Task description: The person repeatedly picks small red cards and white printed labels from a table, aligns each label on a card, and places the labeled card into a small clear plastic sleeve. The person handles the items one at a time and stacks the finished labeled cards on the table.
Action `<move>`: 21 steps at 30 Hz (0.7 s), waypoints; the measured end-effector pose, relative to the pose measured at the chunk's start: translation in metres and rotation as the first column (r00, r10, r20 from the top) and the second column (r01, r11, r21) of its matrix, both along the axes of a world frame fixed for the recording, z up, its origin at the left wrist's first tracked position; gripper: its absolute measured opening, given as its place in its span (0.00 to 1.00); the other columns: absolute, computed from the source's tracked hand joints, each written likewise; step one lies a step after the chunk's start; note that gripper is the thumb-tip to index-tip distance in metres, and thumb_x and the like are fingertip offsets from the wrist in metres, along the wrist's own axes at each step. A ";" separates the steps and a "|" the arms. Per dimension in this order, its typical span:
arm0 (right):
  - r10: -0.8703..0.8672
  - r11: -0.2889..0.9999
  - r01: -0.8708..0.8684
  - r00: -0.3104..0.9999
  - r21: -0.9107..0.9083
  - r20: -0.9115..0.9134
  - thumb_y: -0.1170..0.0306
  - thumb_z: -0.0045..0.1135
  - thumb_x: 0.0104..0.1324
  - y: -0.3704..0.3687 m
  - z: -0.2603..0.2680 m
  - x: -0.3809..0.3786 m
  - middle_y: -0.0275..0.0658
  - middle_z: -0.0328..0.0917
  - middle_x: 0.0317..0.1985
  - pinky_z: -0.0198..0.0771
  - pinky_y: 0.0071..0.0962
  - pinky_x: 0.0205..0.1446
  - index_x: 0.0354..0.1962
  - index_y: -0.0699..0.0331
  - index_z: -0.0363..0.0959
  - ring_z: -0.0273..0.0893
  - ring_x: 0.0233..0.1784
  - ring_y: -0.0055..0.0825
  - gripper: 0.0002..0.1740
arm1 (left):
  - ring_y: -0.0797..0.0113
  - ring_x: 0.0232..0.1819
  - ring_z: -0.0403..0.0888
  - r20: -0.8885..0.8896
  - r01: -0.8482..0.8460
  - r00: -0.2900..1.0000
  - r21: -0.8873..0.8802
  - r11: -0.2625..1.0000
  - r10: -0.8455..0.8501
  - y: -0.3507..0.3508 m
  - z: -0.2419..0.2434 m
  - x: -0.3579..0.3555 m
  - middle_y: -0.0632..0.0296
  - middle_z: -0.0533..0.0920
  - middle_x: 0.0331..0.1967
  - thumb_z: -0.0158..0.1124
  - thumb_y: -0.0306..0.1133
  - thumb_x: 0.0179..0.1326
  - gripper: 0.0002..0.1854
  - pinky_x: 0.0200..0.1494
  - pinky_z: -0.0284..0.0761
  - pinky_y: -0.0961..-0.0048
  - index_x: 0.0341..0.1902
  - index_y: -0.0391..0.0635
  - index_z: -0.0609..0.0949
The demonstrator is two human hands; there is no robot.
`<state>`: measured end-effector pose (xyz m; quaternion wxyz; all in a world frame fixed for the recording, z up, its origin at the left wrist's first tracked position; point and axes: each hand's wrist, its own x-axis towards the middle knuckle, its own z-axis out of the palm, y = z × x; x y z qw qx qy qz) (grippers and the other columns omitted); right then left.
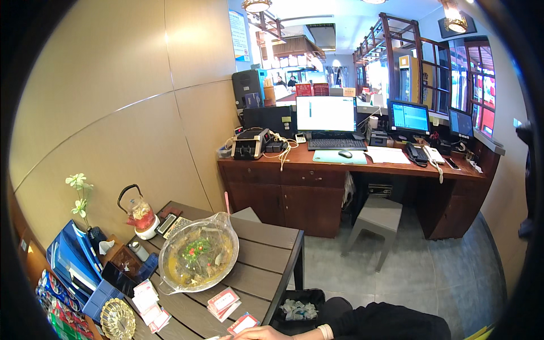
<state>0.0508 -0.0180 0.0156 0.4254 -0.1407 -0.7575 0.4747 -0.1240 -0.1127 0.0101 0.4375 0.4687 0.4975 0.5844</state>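
At the bottom edge, my right hand (265,333) reaches in from the right, at the front of a brown slatted table (263,250). The picture's edge cuts off its fingers, so what they hold or touch cannot be told. Just above it lies a red-and-white card (244,324). A small stack of similar cards (224,301) is a little farther off, and a looser pile of cards (148,304) spreads to the left. Beyond them stands a big clear-lined bowl (233,238) of broth topped with chopped greens and red bits. My left hand is out of view.
A glass teapot (140,212), a calculator (172,224), blue folders (74,263) and an amber glass ashtray (117,318) line the left side. Below the table is a waste bin (316,297). A grey stool (380,212) stands before a wooden desk (312,199) with monitors.
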 end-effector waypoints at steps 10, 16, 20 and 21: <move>-0.023 0.997 0.023 1.000 -0.069 0.012 0.70 0.55 0.71 0.014 -0.005 -0.004 0.47 0.80 0.41 0.73 0.32 0.50 0.43 0.71 0.78 0.79 0.45 0.38 0.12 | 0.58 0.60 0.73 -0.426 -0.024 0.903 0.078 0.997 0.055 -0.006 0.002 -0.007 0.54 0.78 0.53 0.55 0.19 0.59 0.17 0.60 0.70 0.62 0.52 0.40 0.78; -0.077 0.975 0.073 0.997 -0.209 -0.010 0.70 0.51 0.75 0.025 -0.009 -0.003 0.39 0.80 0.34 0.72 0.23 0.40 0.43 0.72 0.78 0.75 0.35 0.19 0.12 | 0.52 0.46 0.79 -0.577 -0.117 0.781 0.239 0.964 0.238 -0.010 0.018 -0.008 0.51 0.84 0.39 0.59 0.25 0.59 0.06 0.53 0.72 0.58 0.36 0.40 0.84; -0.085 0.925 0.055 0.994 -0.377 -0.065 0.67 0.49 0.77 0.038 -0.003 0.011 0.32 0.79 0.34 0.72 0.19 0.41 0.44 0.71 0.76 0.73 0.36 0.14 0.13 | 0.58 0.31 0.78 -0.602 -0.057 0.728 0.423 0.904 0.328 -0.005 0.025 -0.009 0.57 0.82 0.27 0.61 0.24 0.60 0.06 0.40 0.74 0.65 0.28 0.41 0.83; -0.078 0.881 0.007 0.988 -0.473 -0.131 0.67 0.48 0.77 0.044 0.002 0.014 0.31 0.80 0.35 0.72 0.19 0.41 0.44 0.71 0.75 0.73 0.37 0.14 0.14 | 0.60 0.28 0.77 -0.613 -0.058 0.712 0.435 0.899 0.342 -0.004 0.025 -0.009 0.58 0.81 0.25 0.60 0.22 0.61 0.09 0.36 0.73 0.66 0.25 0.41 0.83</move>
